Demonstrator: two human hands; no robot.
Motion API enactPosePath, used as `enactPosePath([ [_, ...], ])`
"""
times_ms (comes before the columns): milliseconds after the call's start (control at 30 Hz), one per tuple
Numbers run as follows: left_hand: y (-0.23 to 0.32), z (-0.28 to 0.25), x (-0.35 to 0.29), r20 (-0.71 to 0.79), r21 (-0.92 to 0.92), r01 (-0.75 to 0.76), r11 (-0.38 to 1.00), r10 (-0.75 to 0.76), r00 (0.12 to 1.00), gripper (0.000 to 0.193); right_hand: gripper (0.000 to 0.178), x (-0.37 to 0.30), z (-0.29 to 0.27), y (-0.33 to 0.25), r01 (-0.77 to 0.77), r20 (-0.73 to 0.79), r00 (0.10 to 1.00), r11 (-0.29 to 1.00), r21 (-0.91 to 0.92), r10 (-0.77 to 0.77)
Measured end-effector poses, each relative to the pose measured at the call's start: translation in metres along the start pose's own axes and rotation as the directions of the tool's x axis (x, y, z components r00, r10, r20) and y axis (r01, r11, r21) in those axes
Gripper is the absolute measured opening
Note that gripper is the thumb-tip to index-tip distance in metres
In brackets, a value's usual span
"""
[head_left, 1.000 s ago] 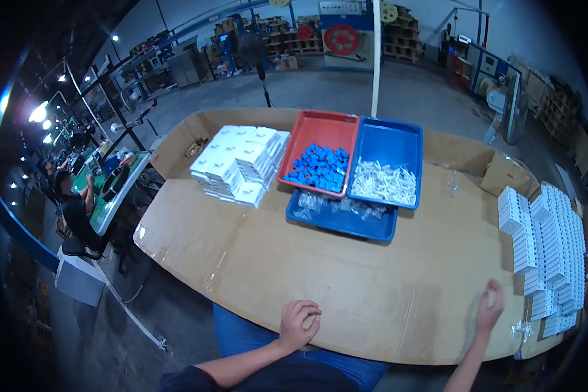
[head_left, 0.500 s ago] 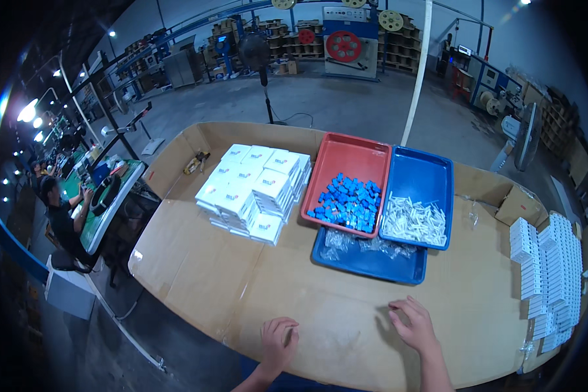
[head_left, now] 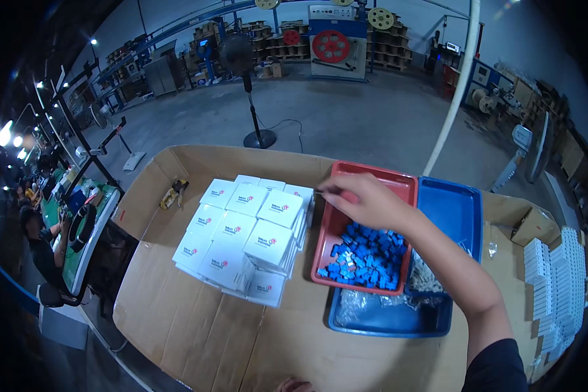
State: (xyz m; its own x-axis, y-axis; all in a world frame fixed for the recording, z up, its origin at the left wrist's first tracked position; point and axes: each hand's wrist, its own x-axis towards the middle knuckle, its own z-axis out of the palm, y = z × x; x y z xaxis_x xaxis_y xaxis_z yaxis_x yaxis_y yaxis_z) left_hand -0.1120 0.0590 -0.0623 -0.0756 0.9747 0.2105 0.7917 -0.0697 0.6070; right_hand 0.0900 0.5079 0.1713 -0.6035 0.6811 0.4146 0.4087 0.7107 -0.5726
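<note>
My right hand (head_left: 362, 201) reaches over the far left part of the red tray (head_left: 325, 251), fingers bent and apart, with nothing visible in them. Its fingertips are beside the far right edge of a stack of flat white boxes (head_left: 238, 232); whether they touch it I cannot tell. Small blue plastic pieces (head_left: 366, 258) lie heaped in the red tray. My right forearm passes over the blue tray (head_left: 447, 202), partly hiding its thin white pieces (head_left: 424, 277). Only a bit of my left hand (head_left: 295, 385) shows at the lower edge, its fingers mostly cut off.
A lower blue tray (head_left: 389, 326) holds clear plastic bags. Rows of white boxes (head_left: 558, 287) stand at the right. Yellow-handled pliers (head_left: 174, 194) lie at the far left by the cardboard rim. Beyond are a standing fan (head_left: 238, 55) and a person (head_left: 42, 235) at a green bench.
My right hand has moved far forward and left, from the bare cardboard to beside the white stack. My left hand has dropped toward the lower edge. The view has shifted.
</note>
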Motion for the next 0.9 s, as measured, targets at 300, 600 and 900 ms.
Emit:
enactPosePath([
  [300, 0.013, -0.005, 0.032, -0.116, -0.039, 0.088, 0.995, -0.092, 0.989, 0.03, 0.04, 0.201, 0.118, 0.078, 0.022, 0.326, 0.944, 0.972, -0.235, 0.058],
  [600, -0.011, 0.021, -0.01, -0.171, -0.016, 0.146, 0.989, -0.147, 0.974, 0.027, 0.056, 0.272, 0.209, 0.146, 0.001, 0.623, 0.737, 0.92, -0.391, 0.264],
  [900, -0.019, 0.029, -0.014, -0.177, 0.076, 0.129, 0.989, -0.114, 0.978, 0.022, 0.057, 0.28, 0.211, 0.154, -0.077, 0.656, 0.66, 0.902, -0.425, 0.366],
])
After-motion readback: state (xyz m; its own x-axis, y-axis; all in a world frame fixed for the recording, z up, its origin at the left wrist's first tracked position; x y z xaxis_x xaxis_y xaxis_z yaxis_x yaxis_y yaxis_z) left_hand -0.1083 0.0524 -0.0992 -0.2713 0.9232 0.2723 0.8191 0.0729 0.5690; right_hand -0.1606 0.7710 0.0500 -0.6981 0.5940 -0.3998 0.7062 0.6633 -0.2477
